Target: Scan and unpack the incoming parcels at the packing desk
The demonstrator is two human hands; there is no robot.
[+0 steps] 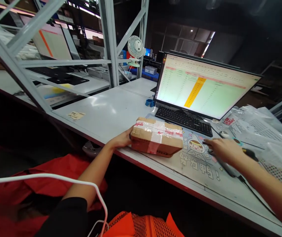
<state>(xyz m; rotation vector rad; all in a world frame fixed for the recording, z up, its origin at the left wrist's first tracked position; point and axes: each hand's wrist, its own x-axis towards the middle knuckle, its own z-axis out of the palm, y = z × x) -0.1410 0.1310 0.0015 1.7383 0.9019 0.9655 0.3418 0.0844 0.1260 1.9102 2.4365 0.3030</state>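
A brown cardboard box (141, 144) lies at the front edge of the desk, sealed with white-and-red printed tape. My left hand (122, 139) grips its left end; the fingers are partly hidden behind it. To the right, my right hand (221, 149) is over the printed desk mat (190, 164), its fingers closed. A small dark tip pokes out past the fingertips, but what it belongs to is hidden. Just below that hand rests a grey corded device (226, 168), partly covered by it.
A monitor (202, 85) stands behind a black keyboard (183, 120). At right are clear plastic bags (262, 125) and a perforated white basket (281, 164). A blue tape dispenser-like ring (150, 103), paper labels (76, 115), a fan (135, 47) and a metal frame (110, 42) are around the desk.
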